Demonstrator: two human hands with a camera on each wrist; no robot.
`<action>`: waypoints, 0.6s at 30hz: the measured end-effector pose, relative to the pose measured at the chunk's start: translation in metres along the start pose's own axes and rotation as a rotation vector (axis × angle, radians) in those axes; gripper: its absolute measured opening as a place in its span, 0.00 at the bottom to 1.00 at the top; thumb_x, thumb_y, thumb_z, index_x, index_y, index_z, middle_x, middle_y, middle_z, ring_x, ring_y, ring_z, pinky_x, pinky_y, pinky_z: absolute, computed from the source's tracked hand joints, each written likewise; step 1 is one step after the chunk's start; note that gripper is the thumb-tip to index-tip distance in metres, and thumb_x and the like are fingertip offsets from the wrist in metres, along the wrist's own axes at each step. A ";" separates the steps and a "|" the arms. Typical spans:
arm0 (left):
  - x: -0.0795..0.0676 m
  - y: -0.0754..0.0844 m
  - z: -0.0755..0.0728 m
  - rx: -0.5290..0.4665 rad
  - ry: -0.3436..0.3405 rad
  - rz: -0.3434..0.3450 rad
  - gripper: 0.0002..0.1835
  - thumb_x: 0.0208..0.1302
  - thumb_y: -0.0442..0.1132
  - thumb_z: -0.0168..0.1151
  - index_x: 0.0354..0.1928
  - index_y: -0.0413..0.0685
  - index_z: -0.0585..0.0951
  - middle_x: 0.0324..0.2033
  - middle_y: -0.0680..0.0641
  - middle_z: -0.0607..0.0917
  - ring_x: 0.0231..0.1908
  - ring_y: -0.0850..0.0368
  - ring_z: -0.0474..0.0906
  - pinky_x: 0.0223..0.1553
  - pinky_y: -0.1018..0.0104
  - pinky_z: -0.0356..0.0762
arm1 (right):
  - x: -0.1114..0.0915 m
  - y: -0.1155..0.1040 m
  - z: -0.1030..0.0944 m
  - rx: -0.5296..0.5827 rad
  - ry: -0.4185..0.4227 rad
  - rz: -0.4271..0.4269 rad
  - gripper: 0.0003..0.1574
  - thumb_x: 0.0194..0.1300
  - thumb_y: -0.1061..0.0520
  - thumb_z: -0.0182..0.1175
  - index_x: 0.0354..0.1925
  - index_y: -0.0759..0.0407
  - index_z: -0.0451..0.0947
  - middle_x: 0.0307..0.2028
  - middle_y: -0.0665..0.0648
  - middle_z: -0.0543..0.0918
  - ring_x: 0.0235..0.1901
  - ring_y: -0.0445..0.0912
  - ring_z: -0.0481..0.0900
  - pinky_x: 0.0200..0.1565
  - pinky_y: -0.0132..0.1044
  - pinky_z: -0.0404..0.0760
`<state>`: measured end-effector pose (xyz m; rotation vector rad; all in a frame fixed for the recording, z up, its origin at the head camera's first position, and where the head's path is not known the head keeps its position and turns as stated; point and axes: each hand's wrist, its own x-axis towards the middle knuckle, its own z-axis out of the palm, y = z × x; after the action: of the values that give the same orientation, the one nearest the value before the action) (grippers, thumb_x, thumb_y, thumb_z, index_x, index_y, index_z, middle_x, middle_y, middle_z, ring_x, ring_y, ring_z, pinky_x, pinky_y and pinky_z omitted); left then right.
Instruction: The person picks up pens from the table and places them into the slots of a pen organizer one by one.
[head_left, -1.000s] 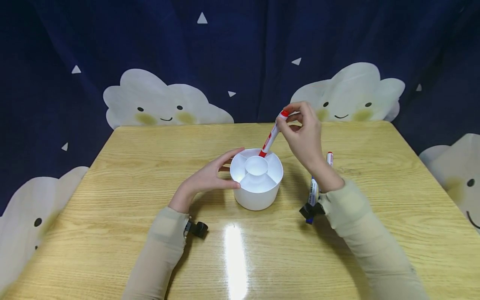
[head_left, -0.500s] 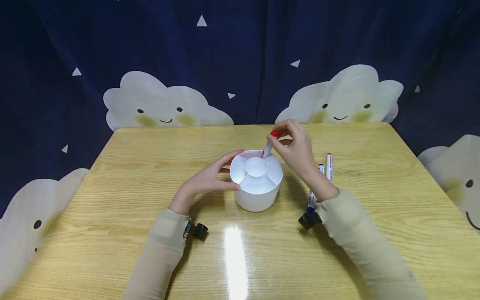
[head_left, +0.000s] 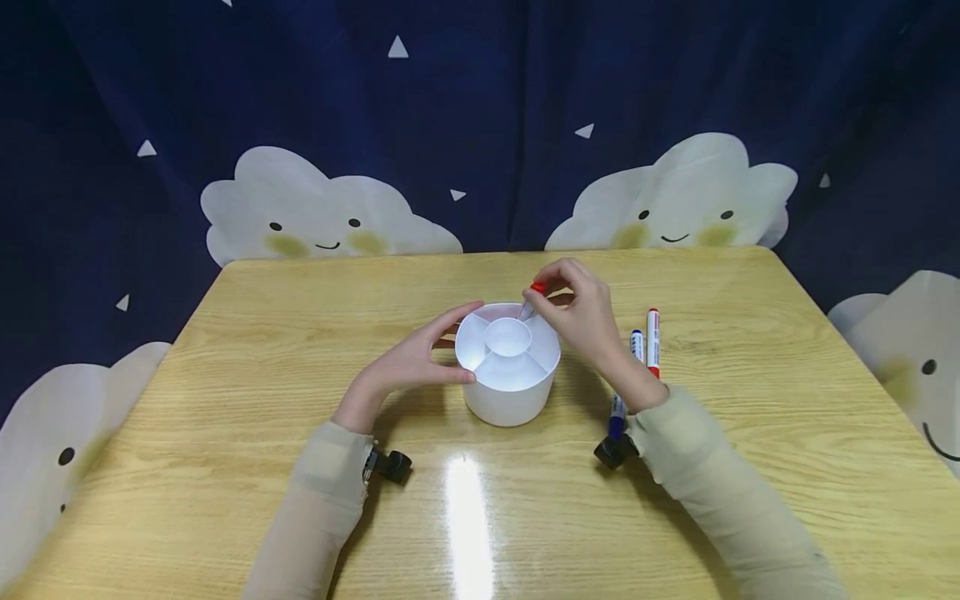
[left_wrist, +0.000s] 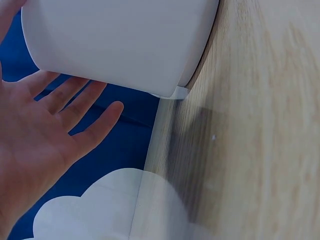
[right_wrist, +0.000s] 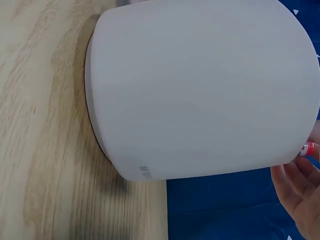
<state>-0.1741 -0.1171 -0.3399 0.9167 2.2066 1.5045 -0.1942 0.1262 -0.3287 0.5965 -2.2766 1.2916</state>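
Centrally, smooth round white organizer [head_left: 506, 398] gripped by left hand [head_left: 408, 358], red-ended marker [head_left: 527, 309] pinched by right hand [head_left: 582, 315], grained wooden table [head_left: 300, 333]

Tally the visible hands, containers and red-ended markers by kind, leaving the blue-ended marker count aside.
Hands: 2, left hand and right hand
White container: 1
Red-ended markers: 2, held marker and loose marker
Total: 5

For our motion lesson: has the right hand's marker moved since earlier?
Yes: in the head view, the marker has moved down and left against the table's far edge.
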 end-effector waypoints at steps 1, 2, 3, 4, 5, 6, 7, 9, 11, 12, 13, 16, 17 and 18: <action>-0.001 0.004 0.000 0.001 -0.001 -0.003 0.47 0.49 0.35 0.69 0.69 0.45 0.53 0.65 0.44 0.62 0.59 0.45 0.63 0.59 0.50 0.62 | 0.000 -0.001 0.000 -0.001 0.000 -0.001 0.12 0.53 0.58 0.66 0.35 0.63 0.76 0.33 0.56 0.79 0.33 0.45 0.79 0.30 0.28 0.80; -0.003 0.008 0.000 0.003 -0.001 -0.002 0.47 0.49 0.35 0.69 0.69 0.45 0.53 0.64 0.44 0.62 0.59 0.45 0.63 0.59 0.50 0.62 | 0.000 -0.001 -0.001 -0.005 0.001 0.000 0.12 0.54 0.58 0.65 0.35 0.63 0.76 0.33 0.56 0.79 0.33 0.44 0.79 0.31 0.27 0.80; -0.003 0.009 0.000 0.005 -0.001 -0.003 0.47 0.49 0.36 0.69 0.69 0.44 0.53 0.64 0.44 0.62 0.59 0.45 0.63 0.59 0.50 0.62 | 0.001 -0.002 -0.003 -0.012 0.004 0.001 0.12 0.55 0.57 0.65 0.35 0.62 0.76 0.33 0.55 0.79 0.33 0.44 0.79 0.31 0.27 0.80; -0.003 0.010 0.000 0.005 -0.001 -0.004 0.47 0.49 0.36 0.69 0.69 0.44 0.53 0.64 0.44 0.62 0.59 0.46 0.63 0.59 0.50 0.62 | 0.001 -0.002 -0.005 -0.016 0.007 0.004 0.11 0.55 0.57 0.64 0.36 0.62 0.76 0.33 0.55 0.79 0.33 0.43 0.79 0.31 0.26 0.79; -0.003 0.010 0.000 0.004 0.000 -0.002 0.47 0.49 0.36 0.69 0.69 0.44 0.53 0.64 0.44 0.62 0.59 0.46 0.63 0.59 0.50 0.62 | 0.002 -0.001 -0.007 -0.020 0.011 0.010 0.11 0.56 0.57 0.64 0.36 0.62 0.77 0.33 0.55 0.80 0.33 0.43 0.79 0.31 0.25 0.79; -0.003 0.010 0.000 0.004 0.000 -0.003 0.47 0.49 0.36 0.69 0.69 0.44 0.53 0.64 0.44 0.62 0.59 0.46 0.63 0.59 0.50 0.62 | 0.002 0.000 -0.010 -0.029 0.019 0.016 0.11 0.56 0.56 0.63 0.36 0.62 0.77 0.32 0.55 0.80 0.32 0.41 0.78 0.31 0.25 0.79; -0.002 0.008 0.000 0.003 0.000 -0.001 0.47 0.49 0.37 0.69 0.69 0.44 0.53 0.64 0.44 0.62 0.59 0.47 0.63 0.59 0.50 0.62 | 0.002 0.001 -0.014 -0.037 0.029 0.023 0.11 0.57 0.55 0.63 0.36 0.62 0.77 0.32 0.54 0.80 0.32 0.40 0.78 0.31 0.24 0.78; -0.001 0.004 0.000 0.003 0.000 -0.001 0.47 0.48 0.37 0.69 0.69 0.46 0.53 0.65 0.45 0.61 0.59 0.48 0.63 0.59 0.50 0.62 | 0.003 0.005 -0.022 -0.058 0.052 0.036 0.11 0.58 0.54 0.62 0.35 0.61 0.78 0.31 0.54 0.81 0.32 0.36 0.77 0.32 0.22 0.77; 0.001 -0.004 0.000 0.006 0.001 0.002 0.48 0.48 0.36 0.69 0.69 0.48 0.53 0.65 0.46 0.61 0.60 0.48 0.63 0.59 0.50 0.62 | 0.003 0.011 -0.031 -0.083 0.075 0.048 0.12 0.58 0.53 0.62 0.35 0.61 0.78 0.31 0.54 0.81 0.31 0.32 0.76 0.31 0.20 0.76; 0.002 -0.009 0.000 0.008 0.002 0.004 0.48 0.48 0.36 0.70 0.69 0.49 0.53 0.65 0.47 0.61 0.60 0.49 0.63 0.60 0.50 0.62 | 0.003 0.014 -0.036 -0.095 0.087 0.055 0.12 0.58 0.53 0.62 0.35 0.61 0.79 0.31 0.54 0.81 0.30 0.31 0.75 0.31 0.19 0.76; 0.003 -0.012 0.000 0.009 0.005 0.008 0.48 0.48 0.36 0.70 0.69 0.50 0.53 0.65 0.48 0.61 0.60 0.49 0.63 0.60 0.50 0.62 | 0.003 0.018 -0.041 -0.108 0.096 0.066 0.12 0.58 0.52 0.62 0.35 0.61 0.79 0.31 0.54 0.81 0.30 0.30 0.75 0.30 0.19 0.75; 0.004 -0.021 -0.001 0.012 0.012 0.017 0.48 0.47 0.38 0.70 0.69 0.57 0.54 0.65 0.52 0.61 0.60 0.50 0.63 0.59 0.51 0.63 | 0.002 0.028 -0.056 -0.158 0.091 0.109 0.14 0.59 0.51 0.60 0.36 0.61 0.79 0.32 0.55 0.81 0.30 0.31 0.75 0.30 0.18 0.74; 0.004 -0.022 -0.001 0.011 0.013 0.022 0.48 0.47 0.39 0.71 0.69 0.59 0.54 0.65 0.53 0.62 0.60 0.51 0.63 0.59 0.52 0.63 | 0.001 0.031 -0.061 -0.180 0.076 0.129 0.15 0.60 0.50 0.60 0.38 0.61 0.78 0.32 0.55 0.81 0.30 0.33 0.75 0.31 0.18 0.73; 0.004 -0.022 -0.001 0.009 0.013 0.027 0.48 0.47 0.40 0.71 0.69 0.60 0.55 0.64 0.53 0.62 0.60 0.51 0.63 0.59 0.52 0.63 | 0.000 0.034 -0.066 -0.205 0.058 0.150 0.16 0.60 0.49 0.59 0.39 0.61 0.78 0.33 0.56 0.81 0.31 0.36 0.76 0.31 0.19 0.73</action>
<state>-0.1850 -0.1207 -0.3596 0.9464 2.2202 1.5182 -0.2026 0.1996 -0.3217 0.3191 -2.4045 1.1065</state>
